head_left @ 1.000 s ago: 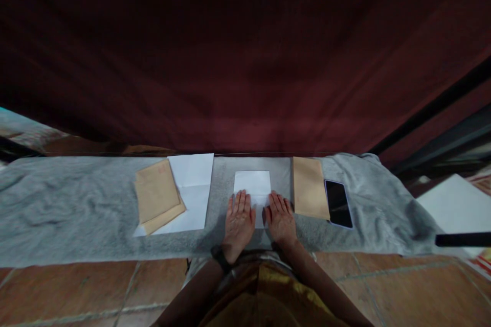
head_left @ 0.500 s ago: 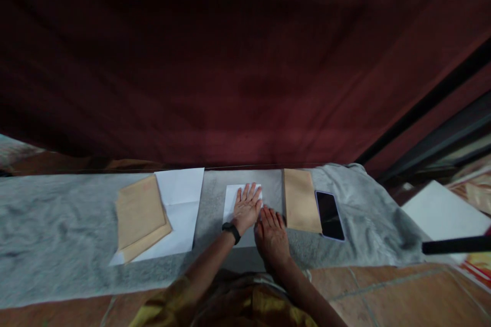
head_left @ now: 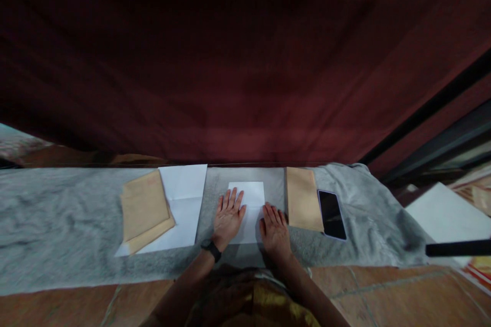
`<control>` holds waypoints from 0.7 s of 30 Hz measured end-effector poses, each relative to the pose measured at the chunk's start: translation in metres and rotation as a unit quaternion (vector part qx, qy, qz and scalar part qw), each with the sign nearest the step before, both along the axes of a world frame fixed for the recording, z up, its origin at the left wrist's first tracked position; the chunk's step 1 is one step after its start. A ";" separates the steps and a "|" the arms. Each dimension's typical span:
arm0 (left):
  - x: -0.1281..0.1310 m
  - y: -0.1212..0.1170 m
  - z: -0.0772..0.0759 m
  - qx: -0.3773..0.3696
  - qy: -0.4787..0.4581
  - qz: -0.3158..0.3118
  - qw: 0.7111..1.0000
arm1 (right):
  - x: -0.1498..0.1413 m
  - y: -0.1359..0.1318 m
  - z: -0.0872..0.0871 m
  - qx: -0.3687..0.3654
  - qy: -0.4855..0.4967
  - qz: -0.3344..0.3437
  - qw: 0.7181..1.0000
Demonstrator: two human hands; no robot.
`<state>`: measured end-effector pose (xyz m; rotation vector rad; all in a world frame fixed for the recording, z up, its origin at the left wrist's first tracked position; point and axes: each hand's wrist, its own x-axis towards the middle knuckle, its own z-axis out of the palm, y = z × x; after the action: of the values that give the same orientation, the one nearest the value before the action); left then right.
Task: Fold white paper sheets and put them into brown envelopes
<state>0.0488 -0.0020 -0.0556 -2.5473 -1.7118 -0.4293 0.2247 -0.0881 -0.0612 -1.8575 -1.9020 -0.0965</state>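
Note:
A white sheet of paper (head_left: 251, 222) with a crease across it lies flat in front of me. My left hand (head_left: 228, 217), with a dark band on its wrist, rests palm down over the sheet's left edge, fingers spread. On the opposite edge lies my right hand (head_left: 275, 230), its fingers stretched out and close together. Just right of that hand is a brown envelope (head_left: 304, 199). To the left, brown envelopes (head_left: 146, 207) overlap larger white paper (head_left: 187, 209) that has a fold line.
A grey cloth (head_left: 76, 225) covers the work surface. A phone (head_left: 332, 214) lies at the right of the single envelope. A dark red curtain (head_left: 245, 87) hangs behind. At the far right are a white board-like sheet (head_left: 448, 214) and a black bar (head_left: 458, 248); floor tiles (head_left: 383, 291) show below.
My left hand has slid left across the sheet, from its middle to its left edge, uncovering the crease. My right hand stays near the right edge. The view has shifted slightly.

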 end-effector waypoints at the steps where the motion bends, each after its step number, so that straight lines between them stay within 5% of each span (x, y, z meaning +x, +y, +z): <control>1: -0.002 -0.002 -0.001 0.001 -0.001 0.013 1.000 | -0.002 0.002 0.000 -0.002 0.001 -0.003 1.000; 8: 0.002 -0.006 0.000 0.010 -0.014 0.043 0.999 | -0.026 0.012 0.001 -0.030 0.006 0.087 0.996; 21: -0.015 -0.021 -0.001 0.027 -0.019 0.079 0.996 | -0.004 -0.001 -0.003 -0.017 -0.001 0.024 1.000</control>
<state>0.0340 -0.0233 -0.0563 -2.3584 -1.8707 -0.5105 0.2211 -0.0887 -0.0644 -1.8326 -1.9597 -0.0500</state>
